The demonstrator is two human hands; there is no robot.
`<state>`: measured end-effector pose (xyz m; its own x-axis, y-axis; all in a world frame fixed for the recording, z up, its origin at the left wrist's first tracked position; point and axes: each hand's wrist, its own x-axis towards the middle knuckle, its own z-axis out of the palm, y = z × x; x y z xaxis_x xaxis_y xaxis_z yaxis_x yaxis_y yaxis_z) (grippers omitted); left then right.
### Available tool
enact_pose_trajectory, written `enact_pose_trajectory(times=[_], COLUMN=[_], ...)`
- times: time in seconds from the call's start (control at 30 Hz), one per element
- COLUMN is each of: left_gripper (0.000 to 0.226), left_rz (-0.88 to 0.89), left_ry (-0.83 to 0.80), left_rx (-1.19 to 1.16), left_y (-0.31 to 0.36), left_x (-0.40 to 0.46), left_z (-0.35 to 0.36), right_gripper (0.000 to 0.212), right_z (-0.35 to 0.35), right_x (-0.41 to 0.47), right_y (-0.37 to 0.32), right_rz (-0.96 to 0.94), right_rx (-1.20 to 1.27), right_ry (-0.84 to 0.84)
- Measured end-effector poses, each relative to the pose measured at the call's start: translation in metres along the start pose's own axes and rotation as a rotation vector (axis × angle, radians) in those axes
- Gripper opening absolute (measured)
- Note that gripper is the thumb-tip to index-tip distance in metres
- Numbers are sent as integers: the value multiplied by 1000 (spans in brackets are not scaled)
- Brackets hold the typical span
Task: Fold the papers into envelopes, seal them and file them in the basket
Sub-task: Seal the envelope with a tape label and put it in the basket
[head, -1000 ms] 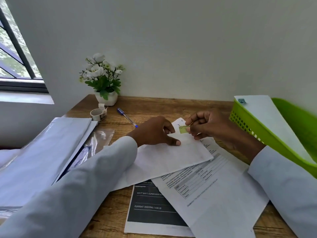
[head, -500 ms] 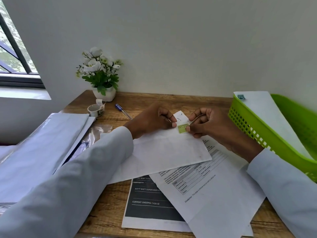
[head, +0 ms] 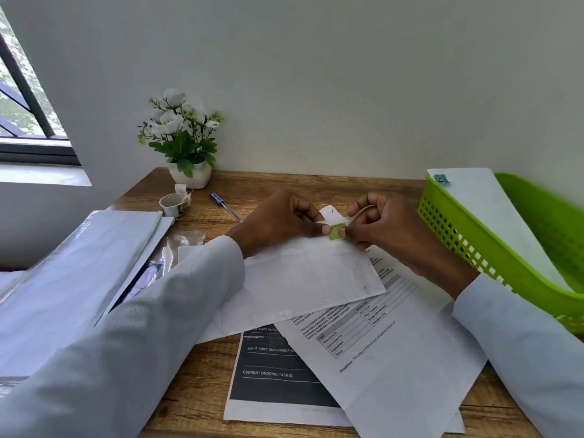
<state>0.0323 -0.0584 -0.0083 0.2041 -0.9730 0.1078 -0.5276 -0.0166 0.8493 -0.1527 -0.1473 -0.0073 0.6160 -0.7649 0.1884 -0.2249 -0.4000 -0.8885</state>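
Since half a second ago we are bringing our left hand [head: 278, 222] closer, so its thumb is now touching the green sticker [head: 337, 231] that our right hand [head: 382, 224] was pinching alone. The sticker is sitting between both grips, at the top edge of the folded envelope [head: 303, 279] lying on the tabletop [head: 196, 384] beneath our fingers, with the green basket [head: 467, 248] off to the right. We are keeping both grips curled, fingertips clamped together on the sticker, wrists resting low over the papers [head: 388, 358].
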Motion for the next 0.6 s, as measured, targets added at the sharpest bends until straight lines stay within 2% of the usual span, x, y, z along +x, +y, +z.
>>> enact_pose_trajectory(times=[0.2,0.37,0.53,0.6], left_gripper=[15,16,18,15], left_rz=[12,-1,-37,-53], left_ry=[24,71,196,262], left_rx=[34,-63,-300,-412], left_y=[4,7,17,23], left_x=[0,-2,-4,-4], left_z=[4,4,0,-3], right_gripper=[33,36,31,36], right_z=[2,0,-9,-10], right_x=[2,0,-9,-9], right_y=[1,5,0,-2], right_rz=[-36,-2,171,204], right_rx=[-139,-183,278,400], right_ry=[66,117,-18,-33])
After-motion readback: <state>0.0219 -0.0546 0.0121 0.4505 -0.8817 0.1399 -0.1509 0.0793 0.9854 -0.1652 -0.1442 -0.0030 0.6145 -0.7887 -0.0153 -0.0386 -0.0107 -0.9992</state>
